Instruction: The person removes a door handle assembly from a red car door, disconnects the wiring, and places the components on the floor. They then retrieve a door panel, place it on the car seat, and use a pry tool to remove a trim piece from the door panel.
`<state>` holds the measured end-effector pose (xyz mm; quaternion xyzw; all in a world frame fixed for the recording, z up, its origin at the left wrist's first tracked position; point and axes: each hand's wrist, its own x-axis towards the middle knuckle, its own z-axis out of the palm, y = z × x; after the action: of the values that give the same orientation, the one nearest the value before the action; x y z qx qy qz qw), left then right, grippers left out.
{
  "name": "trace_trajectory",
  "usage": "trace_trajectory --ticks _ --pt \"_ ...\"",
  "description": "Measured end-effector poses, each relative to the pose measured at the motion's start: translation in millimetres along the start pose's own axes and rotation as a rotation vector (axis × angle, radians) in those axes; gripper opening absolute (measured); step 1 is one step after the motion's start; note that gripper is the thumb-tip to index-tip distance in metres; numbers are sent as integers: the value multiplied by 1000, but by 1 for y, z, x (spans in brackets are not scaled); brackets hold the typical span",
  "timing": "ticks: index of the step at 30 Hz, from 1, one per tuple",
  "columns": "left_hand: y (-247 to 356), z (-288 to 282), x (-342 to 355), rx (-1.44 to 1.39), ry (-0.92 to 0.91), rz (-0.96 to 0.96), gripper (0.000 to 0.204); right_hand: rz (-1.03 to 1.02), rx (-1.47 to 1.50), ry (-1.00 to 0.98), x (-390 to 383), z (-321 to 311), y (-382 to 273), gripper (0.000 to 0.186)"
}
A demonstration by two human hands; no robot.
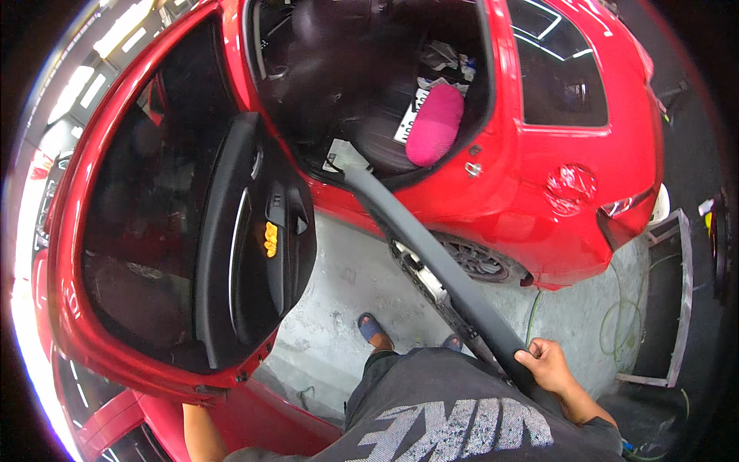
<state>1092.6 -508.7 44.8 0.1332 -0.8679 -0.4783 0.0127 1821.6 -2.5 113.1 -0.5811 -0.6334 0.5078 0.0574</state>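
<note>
**Long dark trim panel in your right hand, slanting toward the red car's rear doorway**

Your right hand (548,366) is closed around the long dark trim panel (439,246) near its lower end, thumb laid over the top face. The panel runs from beside your dark shirt (454,393) up and leftward, crossing in front of the rear wheel (486,264). Its far end reaches the opening of the red car (531,165), next to a pale, flat piece (348,156); whether that end touches the sill, you cannot tell from this angle. White and dark parts show along the panel's underside.

Your left forearm (202,435) goes up to the bottom edge of the open door (258,350), and your left hand is hidden behind it, so its grip cannot be told. A small yellow item (270,239) sits at the door's inner armrest.

Inside the car, a bright pink cushion (436,125) lies on the dark seat, partly over a white plate (412,117). Your feet, in blue sandals (369,326), stand on the grey floor (331,266). Off to your right, a green hose (620,323) curls near a metal frame (684,300).
</note>
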Motion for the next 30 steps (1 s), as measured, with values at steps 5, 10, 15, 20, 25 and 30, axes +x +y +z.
trace_trajectory --ticks 5,10,15,20,25,30 --pt "-24 -13 28 35 -9 -45 57 -95 105 106 26 17 -105 39" --pt "-15 33 32 74 -121 -3 57 -167 260 210 47 21 -208 37" --pt "14 105 0 142 -291 64 56 -218 446 207 92 42 -286 37" --pt "30 172 -45 216 -475 91 56 -260 627 116 145 69 -335 36" --pt "41 215 -78 290 -620 115 56 -280 730 163 188 100 -365 39" --pt "50 241 -93 352 -725 149 56 -335 784 302 256 139 -379 39"
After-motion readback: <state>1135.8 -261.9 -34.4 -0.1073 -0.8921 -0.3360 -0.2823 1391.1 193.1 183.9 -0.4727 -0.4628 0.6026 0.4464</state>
